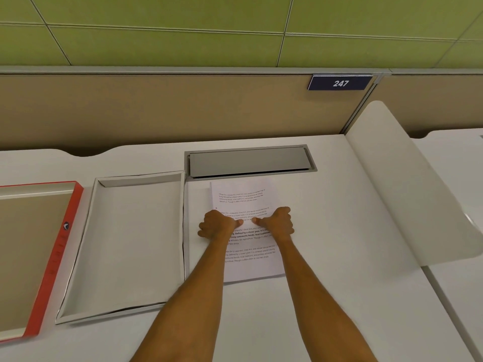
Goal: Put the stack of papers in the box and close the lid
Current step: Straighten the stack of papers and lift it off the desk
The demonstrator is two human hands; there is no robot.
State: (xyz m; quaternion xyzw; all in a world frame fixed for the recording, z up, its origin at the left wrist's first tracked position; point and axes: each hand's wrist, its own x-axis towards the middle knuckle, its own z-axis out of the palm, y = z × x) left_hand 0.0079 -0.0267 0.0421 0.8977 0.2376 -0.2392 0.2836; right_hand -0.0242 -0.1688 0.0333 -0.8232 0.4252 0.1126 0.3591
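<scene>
Both hands on the white printed stack of papers (248,231) at centre of the pale surface (326,296). Left hand (217,226) on its left edge, right hand (278,223) on the right edge, thumbs on top. Each grip looks curled around an edge; fingers hidden, so can't tell if the sheets are clamped yet.

Advice: get fingers fully under both edges, square the stack, lift level, shift toward 9 o'clock into the shallow white cardboard box (130,244), just beside. Red-rimmed lid (39,257) lies upturned farther at 9; small logo on its edge, illegible.

Sheet text is mostly too small; "community bonds" reads. At 1 o'clock, navy plate (340,83) reads "247".
</scene>
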